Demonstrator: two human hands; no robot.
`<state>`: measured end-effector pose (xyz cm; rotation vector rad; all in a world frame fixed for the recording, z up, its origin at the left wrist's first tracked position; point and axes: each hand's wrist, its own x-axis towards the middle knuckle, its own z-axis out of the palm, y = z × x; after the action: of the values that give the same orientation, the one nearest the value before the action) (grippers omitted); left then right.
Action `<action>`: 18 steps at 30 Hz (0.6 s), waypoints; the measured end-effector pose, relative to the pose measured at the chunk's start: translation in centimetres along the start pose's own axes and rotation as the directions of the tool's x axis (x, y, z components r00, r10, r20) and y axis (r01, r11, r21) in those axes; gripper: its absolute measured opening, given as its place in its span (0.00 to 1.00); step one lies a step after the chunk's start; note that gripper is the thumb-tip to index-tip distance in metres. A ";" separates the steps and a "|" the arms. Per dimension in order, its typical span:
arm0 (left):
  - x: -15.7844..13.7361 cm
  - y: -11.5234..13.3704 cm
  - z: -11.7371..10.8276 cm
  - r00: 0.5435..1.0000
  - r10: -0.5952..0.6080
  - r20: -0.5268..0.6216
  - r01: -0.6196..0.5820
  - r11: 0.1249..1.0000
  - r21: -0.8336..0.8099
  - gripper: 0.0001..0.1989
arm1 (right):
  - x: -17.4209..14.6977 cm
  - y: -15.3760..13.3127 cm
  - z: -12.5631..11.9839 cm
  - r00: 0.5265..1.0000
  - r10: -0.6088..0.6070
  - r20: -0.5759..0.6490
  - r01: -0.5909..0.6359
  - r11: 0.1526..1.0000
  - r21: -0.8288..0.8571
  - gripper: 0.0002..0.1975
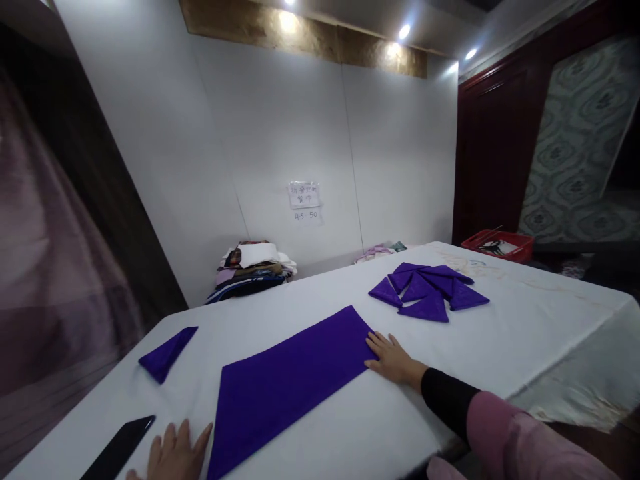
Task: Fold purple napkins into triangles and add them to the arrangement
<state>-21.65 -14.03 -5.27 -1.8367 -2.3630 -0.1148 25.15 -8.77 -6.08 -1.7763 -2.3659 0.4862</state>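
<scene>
A purple cloth napkin (290,387) lies flat on the white-covered table (400,413) in front of me, folded into a long rectangle. My right hand (391,360) rests on its right end with the fingers stretched out and apart. At the bottom edge of the view, my left hand (175,457) is spread beside the napkin's near left corner, and part of it is cut off. Whether its fingertip touches the cloth I cannot tell. Neither hand grips anything.
Several purple napkins folded into triangles (425,288) lie clustered at the far right. One more folded triangle (167,352) is at the left, and a black phone-like slab (120,448) lies near my left hand. Behind the table are a cloth pile (255,267) and a red basket (523,248).
</scene>
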 end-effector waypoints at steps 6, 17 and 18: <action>1.5 8.5 0.5 0.985 0.173 0.027 -0.173 0.985 -0.028 0.26 | 2.1 -4.5 -1.2 0.996 -0.077 -0.033 0.077 0.997 0.000 0.40; -0.2 16.1 1.9 0.929 0.318 0.191 -0.317 0.948 -0.036 0.29 | 6.2 -13.1 4.4 0.905 -0.425 -0.014 0.424 0.897 0.127 0.38; -0.1 15.9 2.1 0.932 0.314 0.182 -0.310 0.949 -0.051 0.29 | 6.0 -11.5 3.9 0.912 -0.410 -0.011 0.408 0.905 0.119 0.38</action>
<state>-6.38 -9.88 -7.83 -2.2979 -2.1483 0.0735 11.80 -6.54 -6.34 -1.1792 -2.5608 0.5619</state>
